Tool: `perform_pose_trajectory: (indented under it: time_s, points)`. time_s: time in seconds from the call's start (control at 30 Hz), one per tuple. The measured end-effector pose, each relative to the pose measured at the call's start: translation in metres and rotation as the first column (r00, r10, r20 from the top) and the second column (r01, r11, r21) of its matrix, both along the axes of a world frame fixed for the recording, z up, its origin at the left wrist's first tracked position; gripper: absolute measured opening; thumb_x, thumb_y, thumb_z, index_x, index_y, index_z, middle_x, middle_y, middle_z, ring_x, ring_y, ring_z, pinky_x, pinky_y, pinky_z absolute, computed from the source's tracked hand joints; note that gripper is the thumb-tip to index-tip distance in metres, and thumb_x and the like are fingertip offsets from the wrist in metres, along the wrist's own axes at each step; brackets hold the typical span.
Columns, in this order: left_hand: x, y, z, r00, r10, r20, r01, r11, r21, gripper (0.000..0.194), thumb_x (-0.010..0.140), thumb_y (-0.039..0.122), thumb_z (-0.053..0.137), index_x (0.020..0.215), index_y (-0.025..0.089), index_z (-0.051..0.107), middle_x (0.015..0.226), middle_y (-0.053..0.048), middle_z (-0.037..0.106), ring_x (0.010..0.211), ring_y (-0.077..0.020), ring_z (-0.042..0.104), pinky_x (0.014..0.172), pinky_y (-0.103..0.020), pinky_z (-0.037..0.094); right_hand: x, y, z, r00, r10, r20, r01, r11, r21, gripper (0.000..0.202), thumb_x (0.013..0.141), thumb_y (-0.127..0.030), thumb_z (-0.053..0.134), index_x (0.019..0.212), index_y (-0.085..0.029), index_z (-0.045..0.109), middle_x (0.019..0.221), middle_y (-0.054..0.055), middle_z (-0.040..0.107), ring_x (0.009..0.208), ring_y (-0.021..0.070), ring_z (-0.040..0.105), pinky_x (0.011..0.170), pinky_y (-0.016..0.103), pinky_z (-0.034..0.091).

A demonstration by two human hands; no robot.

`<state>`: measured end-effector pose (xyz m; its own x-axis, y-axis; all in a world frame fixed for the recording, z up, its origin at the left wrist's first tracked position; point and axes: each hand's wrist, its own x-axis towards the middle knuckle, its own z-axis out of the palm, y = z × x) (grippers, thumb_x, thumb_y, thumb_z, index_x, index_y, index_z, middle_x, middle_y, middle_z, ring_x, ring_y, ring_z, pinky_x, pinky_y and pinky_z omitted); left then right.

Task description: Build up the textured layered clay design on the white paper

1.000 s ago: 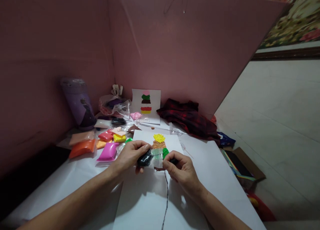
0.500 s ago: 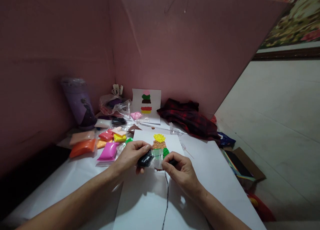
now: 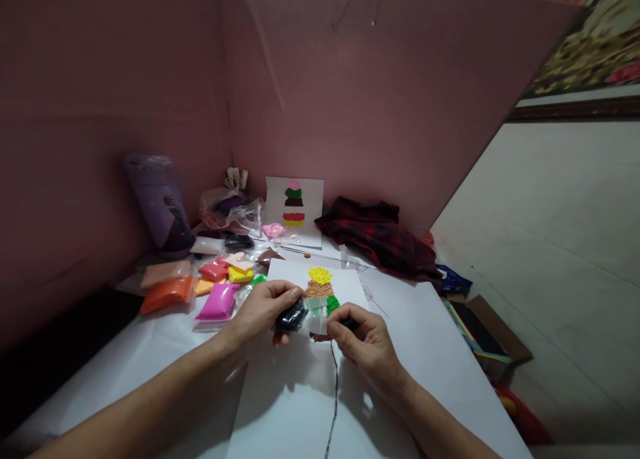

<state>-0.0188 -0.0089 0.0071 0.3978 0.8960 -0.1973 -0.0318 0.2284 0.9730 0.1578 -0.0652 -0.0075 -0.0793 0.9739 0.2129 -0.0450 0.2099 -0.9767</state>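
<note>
My left hand [image 3: 274,310] is closed on a clear plastic packet of black modelling clay [image 3: 292,317], thumb on top. The packet's clear flap stretches right to the fingertips of my right hand [image 3: 364,339]. Those fingers are pinched at the flap's edge, with a lump of black clay [image 3: 349,324] tucked in them. Below both hands lies a white paper sheet [image 3: 285,399] with yellow clay [image 3: 320,275], tan clay [image 3: 319,289] and green clay [image 3: 333,304] on it. Some brown clay shows under the packet. A thin black line [image 3: 335,392] runs down the sheet.
Several coloured clay packets [image 3: 217,302] lie to the left, near a purple cylindrical container [image 3: 159,209]. A card with coloured bands [image 3: 307,202] leans on the pink wall behind. Dark red plaid cloth [image 3: 375,239] is at the back right. The table's right edge drops beside a box [image 3: 495,326].
The view has shifted very slightly. My right hand sits marginally further right, its fingertips still at the flap; my left hand keeps its hold on the packet.
</note>
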Motion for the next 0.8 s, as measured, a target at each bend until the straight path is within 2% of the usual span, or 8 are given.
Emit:
perform_pose_trajectory:
  time_s: [0.17, 0.47, 0.8]
  points:
    - [0.0, 0.0, -0.001, 1.0, -0.016, -0.003, 0.016, 1.0, 0.009, 0.033, 0.075, 0.044, 0.062, 0.08, 0.012, 0.056, 0.052, 0.003, 0.054, 0.03, -0.0077, 0.048, 0.027, -0.015, 0.034, 0.003, 0.003, -0.004, 0.999, 0.034, 0.036, -0.035, 0.999, 0.025, 0.018, 0.079, -0.033, 0.065, 0.075, -0.015, 0.065, 0.048, -0.005, 0.045, 0.045, 0.007, 0.039, 0.048, 0.022, 0.041]
    - [0.001, -0.001, 0.0, 1.0, -0.014, 0.012, 0.014, 1.0, -0.009, 0.033, 0.075, 0.044, 0.063, 0.08, 0.012, 0.056, 0.051, 0.003, 0.054, 0.03, -0.0074, 0.048, 0.027, -0.015, 0.034, 0.004, 0.004, -0.008, 0.998, 0.045, 0.053, -0.048, 0.997, 0.06, 0.019, 0.08, -0.033, 0.063, 0.085, -0.016, 0.069, 0.063, 0.001, 0.061, 0.051, 0.0098, 0.05, 0.049, 0.023, 0.045]
    - [0.0, -0.002, 0.002, 0.999, -0.012, 0.047, 0.016, 0.997, -0.075, 0.034, 0.074, 0.041, 0.064, 0.086, 0.01, 0.058, 0.048, 0.003, 0.054, 0.029, -0.0074, 0.048, 0.026, -0.013, 0.033, 0.005, 0.004, -0.012, 0.997, 0.069, 0.025, -0.071, 0.994, 0.079, 0.018, 0.081, -0.031, 0.063, 0.089, -0.016, 0.069, 0.07, 0.002, 0.064, 0.062, 0.0129, 0.058, 0.06, 0.028, 0.051]
